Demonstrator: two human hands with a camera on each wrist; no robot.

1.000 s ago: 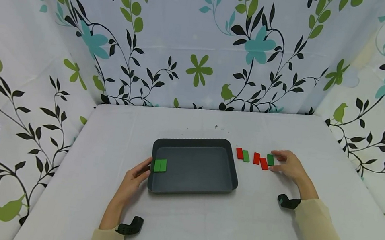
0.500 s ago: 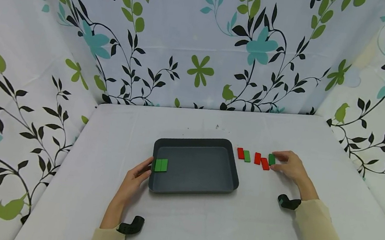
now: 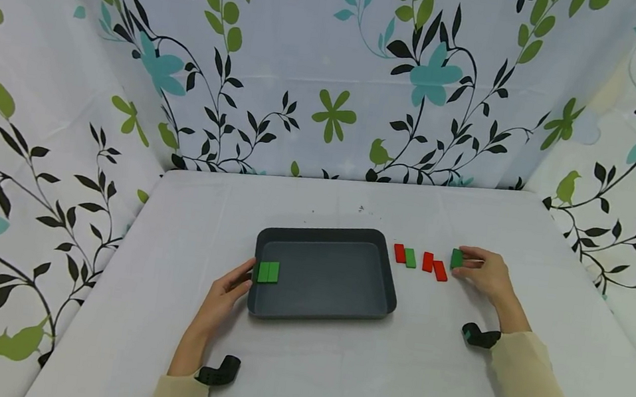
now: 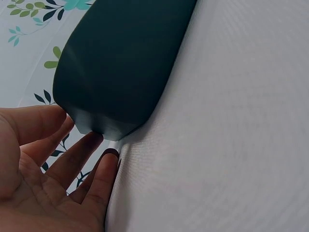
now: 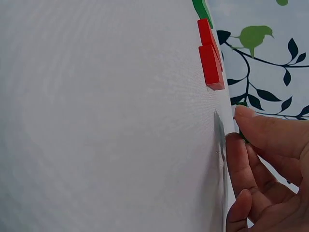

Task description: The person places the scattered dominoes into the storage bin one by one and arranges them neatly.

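My right hand [image 3: 489,275] pinches a green rectangular block [image 3: 457,258] between thumb and fingertips, just right of a row of similar blocks. In the right wrist view the fingers mostly hide that block. Nearest to it lies a red block [image 3: 440,271], slanted, beside another red block [image 3: 428,261]. Farther left are a green block [image 3: 410,258] and a red block [image 3: 400,253], side by side. My left hand [image 3: 223,297] touches the left end of a dark grey tray [image 3: 332,274] with extended fingers. Two green blocks [image 3: 269,272] lie side by side inside, against the tray's left wall.
A white cloth covers the table [image 3: 331,374]. Patterned curtains [image 3: 336,60] with leaves and flowers enclose the back and both sides. A black wrist device [image 3: 219,371] sits on the left forearm, another wrist device [image 3: 481,336] on the right.
My right hand has moved slightly right with the green block, which now stands apart from the slanted red block. The left hand stays at the tray; the view has shifted a little.
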